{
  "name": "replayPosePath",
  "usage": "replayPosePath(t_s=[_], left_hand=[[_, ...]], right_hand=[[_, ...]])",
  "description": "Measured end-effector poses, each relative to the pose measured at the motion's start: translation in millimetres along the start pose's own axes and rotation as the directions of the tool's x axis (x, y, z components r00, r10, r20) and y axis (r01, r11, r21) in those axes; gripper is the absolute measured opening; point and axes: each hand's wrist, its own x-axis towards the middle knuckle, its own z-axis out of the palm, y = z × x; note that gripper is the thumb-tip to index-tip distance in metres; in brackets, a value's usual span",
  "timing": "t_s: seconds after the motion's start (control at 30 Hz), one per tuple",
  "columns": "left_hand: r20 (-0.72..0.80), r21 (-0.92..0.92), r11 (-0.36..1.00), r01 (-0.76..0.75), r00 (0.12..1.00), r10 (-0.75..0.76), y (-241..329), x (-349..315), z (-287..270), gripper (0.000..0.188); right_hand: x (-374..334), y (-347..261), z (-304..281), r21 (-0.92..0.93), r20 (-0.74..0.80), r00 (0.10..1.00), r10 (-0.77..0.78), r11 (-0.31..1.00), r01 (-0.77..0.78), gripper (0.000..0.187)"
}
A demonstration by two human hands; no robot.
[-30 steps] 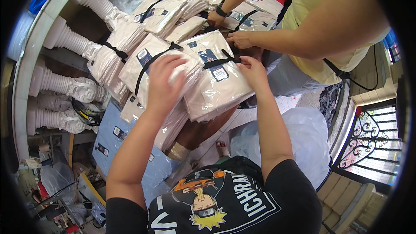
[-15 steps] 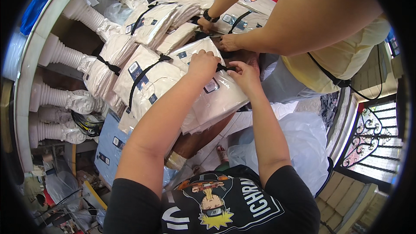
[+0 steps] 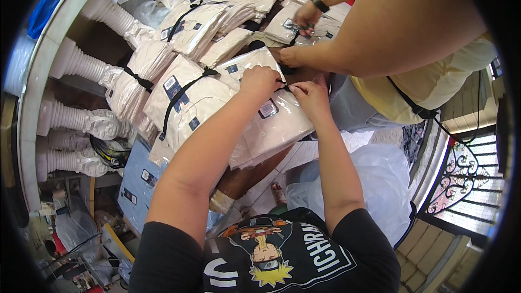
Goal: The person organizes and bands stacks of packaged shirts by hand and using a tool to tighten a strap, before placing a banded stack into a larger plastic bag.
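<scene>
A bundle of folded cream shirts (image 3: pixel 275 138) in clear plastic lies in front of me, with a black cloth strip (image 3: pixel 282 87) around it. My left hand (image 3: pixel 260 82) rests on the bundle's top, its fingers closed on the strip. From the right, my right hand (image 3: pixel 311 99) pinches the same strip, close to the left fingertips. How the strip is knotted is hidden by my fingers. Directly left sits another tied shirt bundle (image 3: pixel 182 97). Beyond my hands, a co-worker's raised hand (image 3: pixel 307 17) holds a small object I cannot make out, over a farther shirt bundle (image 3: pixel 279 24).
More tied cream bundles (image 3: pixel 138 78) lean against white balusters (image 3: pixel 81 68) on the left. Bagged blue shirts (image 3: pixel 135 184) lie lower left. A large translucent plastic bag (image 3: pixel 374 184) stands at lower right. The co-worker's forearm (image 3: pixel 336 57) reaches in from the upper right.
My hands have drawn slightly closer together at the strip, and less of it shows between them. One hand of the co-worker has lifted up and right from the far bundle.
</scene>
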Motion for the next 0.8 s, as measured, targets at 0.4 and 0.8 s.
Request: replayPosePath(t_s=[0.4,0.8], left_hand=[[-0.027,0.048,0.991,0.122,0.992,-0.121,6,1,4,0.016],[0.058,-0.044,0.998,-0.053,0.997,0.055,6,6,8,0.013]], right_hand=[[-2,-5,-3,-0.014,0.024,1.0,0.02,1.0,-0.02,0.017],[-2,-7,-7,-0.013,0.057,0.998,-0.029,0.999,0.03,0.017]])
